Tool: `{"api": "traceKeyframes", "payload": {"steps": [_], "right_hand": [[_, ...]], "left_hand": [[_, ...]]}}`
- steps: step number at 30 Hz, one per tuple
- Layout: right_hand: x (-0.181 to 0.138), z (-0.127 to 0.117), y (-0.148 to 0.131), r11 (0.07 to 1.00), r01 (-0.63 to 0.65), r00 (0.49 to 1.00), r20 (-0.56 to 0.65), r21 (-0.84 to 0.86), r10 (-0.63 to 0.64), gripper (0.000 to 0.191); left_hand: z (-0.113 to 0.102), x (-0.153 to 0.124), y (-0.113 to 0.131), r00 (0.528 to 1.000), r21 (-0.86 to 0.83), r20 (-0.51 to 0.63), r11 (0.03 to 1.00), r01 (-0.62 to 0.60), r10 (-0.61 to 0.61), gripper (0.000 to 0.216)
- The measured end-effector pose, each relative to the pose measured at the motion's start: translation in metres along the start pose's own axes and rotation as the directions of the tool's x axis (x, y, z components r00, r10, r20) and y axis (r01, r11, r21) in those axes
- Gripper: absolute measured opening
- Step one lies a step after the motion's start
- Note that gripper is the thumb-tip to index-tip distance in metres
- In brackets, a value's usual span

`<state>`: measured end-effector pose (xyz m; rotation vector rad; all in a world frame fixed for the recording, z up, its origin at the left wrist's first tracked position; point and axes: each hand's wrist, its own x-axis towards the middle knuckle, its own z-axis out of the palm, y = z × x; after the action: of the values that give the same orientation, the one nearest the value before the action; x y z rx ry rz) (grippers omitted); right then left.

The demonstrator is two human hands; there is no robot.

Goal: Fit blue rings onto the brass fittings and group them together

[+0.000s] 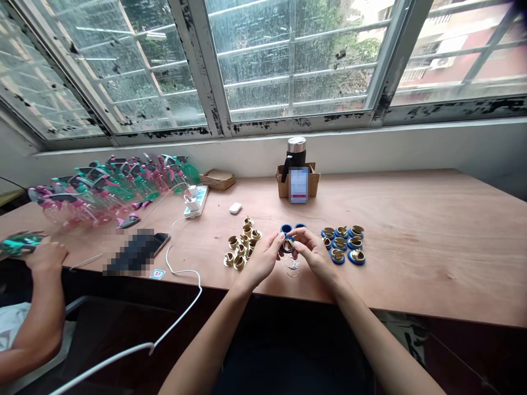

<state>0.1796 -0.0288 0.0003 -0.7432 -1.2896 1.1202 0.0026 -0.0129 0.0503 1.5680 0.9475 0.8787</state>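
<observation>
My left hand (264, 256) and my right hand (310, 250) meet at the middle of the wooden table (432, 236), fingers pinched together on a blue ring with a gold piece (287, 244). A pile of loose gold pieces (242, 245) lies just left of my left hand. To the right of my right hand sits a cluster of blue rings fitted with gold pieces (343, 244). Two bare blue rings (291, 227) lie just behind my fingers. Thin clear rings (292, 265) lie on the table below my hands.
Another person's hand (44, 253) at the far left holds a green item. Pink and green spray bottles (107, 186) lie at the back left. A power strip (196, 201), white cable (181, 271), phone (140, 251), earbud case (235, 208), small box (217, 179) and flask (295, 153) stand about.
</observation>
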Motion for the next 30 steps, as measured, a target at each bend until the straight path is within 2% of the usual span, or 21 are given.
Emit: {"api": "traceKeyframes", "payload": {"steps": [5,11,21,25,28,30], "right_hand": [[0.0,-0.001,-0.001,0.999,-0.026,0.999,0.021,0.021,0.026,0.029],[-0.001,-0.001,-0.002,0.999,-0.037,0.999,0.013,0.031,0.036,0.023],[0.002,-0.003,-0.001,0.999,0.031,0.985,-0.171,-0.014,-0.033,0.023],[0.002,-0.004,-0.004,1.0,-0.001,0.995,-0.1,0.022,0.003,0.028],[0.003,-0.004,-0.003,0.998,-0.054,0.998,-0.015,0.03,0.054,0.03],[0.003,-0.005,-0.001,0.997,-0.069,0.998,-0.009,0.02,0.069,0.03]], "left_hand": [[-0.003,-0.001,0.0,0.995,0.051,0.079,0.997,-0.058,0.054,0.045],[-0.005,-0.001,0.001,0.99,0.065,0.121,0.995,-0.077,0.069,0.047],[-0.009,-0.001,0.004,0.99,0.077,0.133,0.996,-0.05,0.039,0.036],[-0.011,-0.002,0.008,0.985,0.144,0.141,0.982,-0.118,0.097,0.037],[-0.013,-0.003,0.011,0.973,0.268,0.16,0.942,-0.204,0.165,0.037],[-0.014,-0.003,0.011,0.968,0.364,0.156,0.9,-0.241,0.196,0.036]]}}
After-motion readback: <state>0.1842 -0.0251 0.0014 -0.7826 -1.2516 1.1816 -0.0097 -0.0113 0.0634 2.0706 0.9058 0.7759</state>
